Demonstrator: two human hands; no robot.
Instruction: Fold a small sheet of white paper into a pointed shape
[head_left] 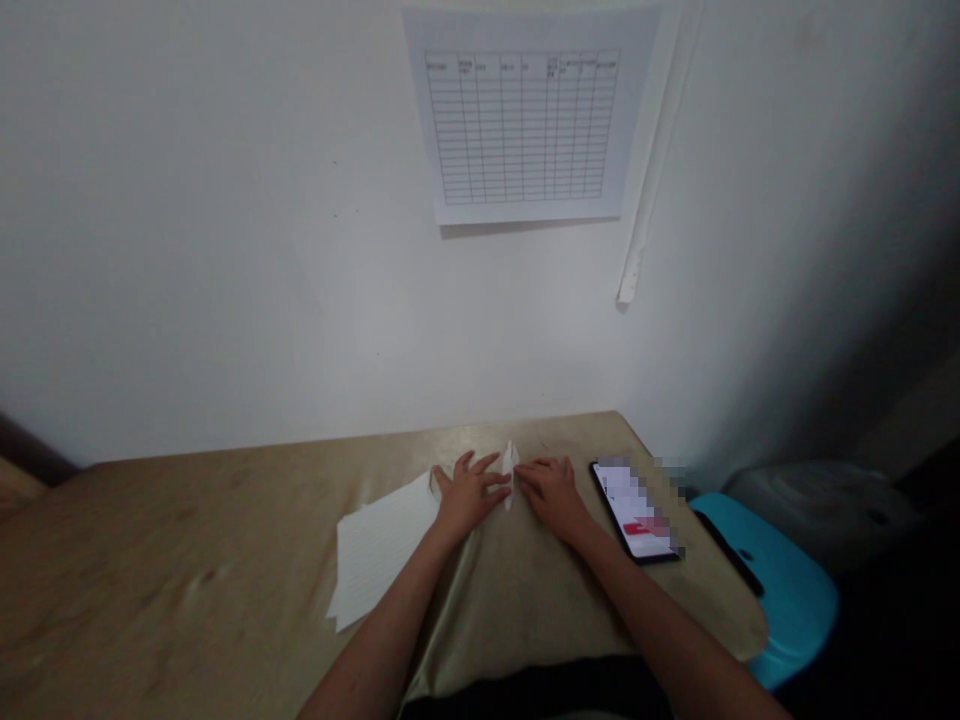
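Note:
A small, narrow piece of folded white paper (509,462) stands out against the tan tabletop, pointed at its far end. My left hand (469,495) has thumb and index fingertips close together at the paper's left side, its other fingers spread. From the right, my right hand (555,495) brings its fingertips to the paper's opposite edge, thumb near the index finger. The fingertips partly cover the folded piece. Under and beside my left wrist lies a small stack of white paper sheets (386,550), partly hidden by my forearm.
A lit smartphone (634,510) lies right of my right hand, its screen partly pixelated. The tan-covered table (225,560) meets a white wall. A printed grid sheet (529,125) hangs above. A turquoise plastic object (799,590) stands beyond the table's right edge.

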